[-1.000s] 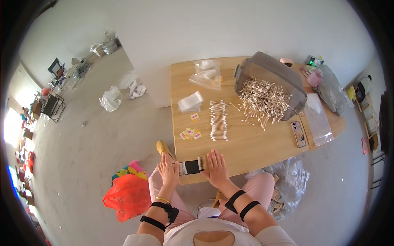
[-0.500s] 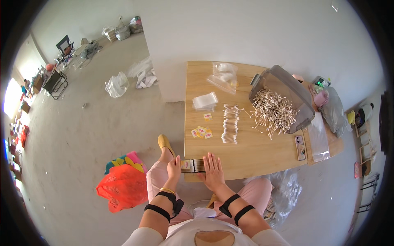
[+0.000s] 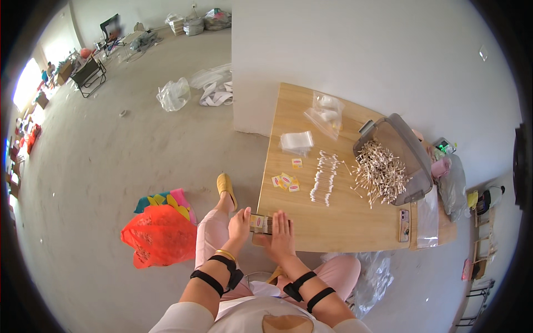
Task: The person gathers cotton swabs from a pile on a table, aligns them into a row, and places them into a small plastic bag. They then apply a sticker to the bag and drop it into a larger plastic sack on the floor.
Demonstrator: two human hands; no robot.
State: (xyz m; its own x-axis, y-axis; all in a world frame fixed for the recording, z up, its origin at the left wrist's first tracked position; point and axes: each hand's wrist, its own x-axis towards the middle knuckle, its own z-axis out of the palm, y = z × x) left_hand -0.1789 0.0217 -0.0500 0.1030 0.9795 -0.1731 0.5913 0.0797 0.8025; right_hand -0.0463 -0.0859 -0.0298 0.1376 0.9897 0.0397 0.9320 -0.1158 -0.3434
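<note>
At the table's near left corner, my left hand [image 3: 239, 226] grips the left end of a small flat pack of cotton swabs [image 3: 268, 224] with a yellow-and-white card [image 3: 256, 222] showing in it. My right hand [image 3: 282, 237] lies over the pack's right end, fingers straight and side by side, palm down. Whether the pack has a clear bag around it, I cannot tell. Beyond my hands, a long row of cotton swabs [image 3: 324, 178] lies on the wooden table [image 3: 344, 227]. Left of the row are several loose cards [image 3: 286, 182] and a stack of clear bags [image 3: 297, 142].
A grey tub [image 3: 404, 150] lies tipped on its side, cotton swabs [image 3: 382, 175] spilling from it. A phone [image 3: 404, 225] and plastic sheet [image 3: 427, 222] lie at the right. A zip bag [image 3: 326, 114] is at the back. On the floor sits a red plastic bag [image 3: 161, 236].
The view has turned, so the table appears shifted right and tilted. My right hand has moved closer to my left, covering more of the pack, and less of the swabs shows between them.
</note>
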